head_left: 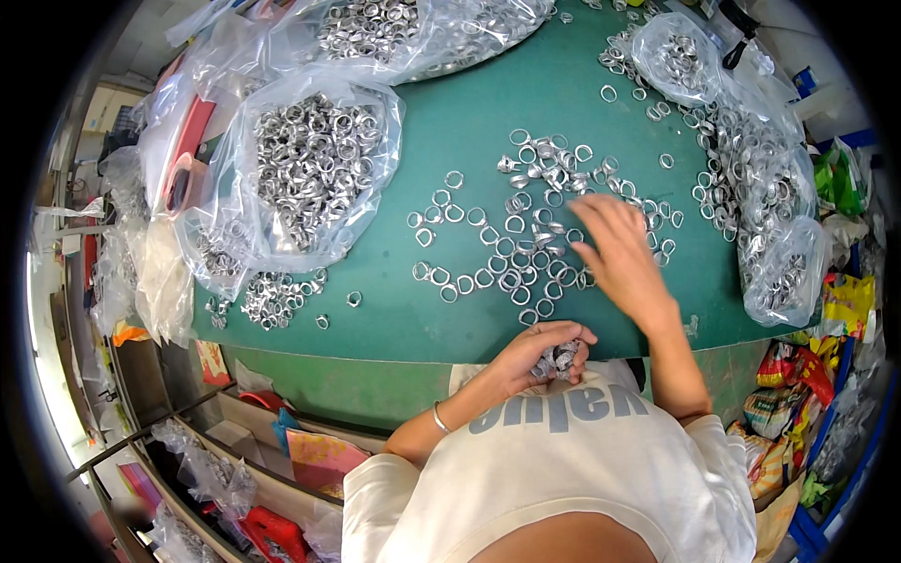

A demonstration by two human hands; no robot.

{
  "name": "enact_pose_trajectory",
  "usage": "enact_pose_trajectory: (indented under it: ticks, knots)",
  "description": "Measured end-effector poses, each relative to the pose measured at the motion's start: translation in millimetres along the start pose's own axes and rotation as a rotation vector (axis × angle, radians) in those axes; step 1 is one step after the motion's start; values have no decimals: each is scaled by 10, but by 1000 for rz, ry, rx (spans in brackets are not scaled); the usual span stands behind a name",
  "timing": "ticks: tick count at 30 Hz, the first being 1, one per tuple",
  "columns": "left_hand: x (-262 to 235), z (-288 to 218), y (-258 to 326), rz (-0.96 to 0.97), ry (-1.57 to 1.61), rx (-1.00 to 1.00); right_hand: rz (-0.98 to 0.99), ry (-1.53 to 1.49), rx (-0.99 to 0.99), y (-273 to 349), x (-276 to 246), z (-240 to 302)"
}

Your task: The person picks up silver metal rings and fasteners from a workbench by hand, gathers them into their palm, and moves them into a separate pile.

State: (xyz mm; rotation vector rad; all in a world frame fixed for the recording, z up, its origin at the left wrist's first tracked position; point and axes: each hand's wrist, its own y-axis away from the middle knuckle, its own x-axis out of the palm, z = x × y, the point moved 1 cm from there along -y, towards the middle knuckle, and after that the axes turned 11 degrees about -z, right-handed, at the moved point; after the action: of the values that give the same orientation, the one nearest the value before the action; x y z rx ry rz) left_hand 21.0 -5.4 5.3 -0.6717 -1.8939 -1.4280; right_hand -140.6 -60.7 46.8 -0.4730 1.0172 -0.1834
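Clear plastic bag (390, 141) of silver metal rings (314, 174), upper left, ring-filled bags (815, 246), right side, loose rings (540, 259), centre of green table (460, 113), partly hidden by half-spread right hand (621, 249), left hand (537, 353) curled around several rings (563, 357), lower centre.

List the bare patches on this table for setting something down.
The table is bare between the left bag and middle rings, beyond those rings, and between the wrist of the right hand and the right bags. It is crowded under the middle rings and along both bagged sides.
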Motion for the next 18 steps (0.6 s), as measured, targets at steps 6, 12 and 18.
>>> enact_pose_trajectory:
  ticks: [6, 12, 18]
  knots:
    - [-41, -17, 3, 51, 24, 34, 196, 5, -22, 88, 236, 147]
    - [-50, -24, -10, 89, 66, 32, 141, -198, 124, -124, 94, -199]
    - [-34, -70, 4, 71, 54, 34, 171, 45, -36, -258, 418, -174]
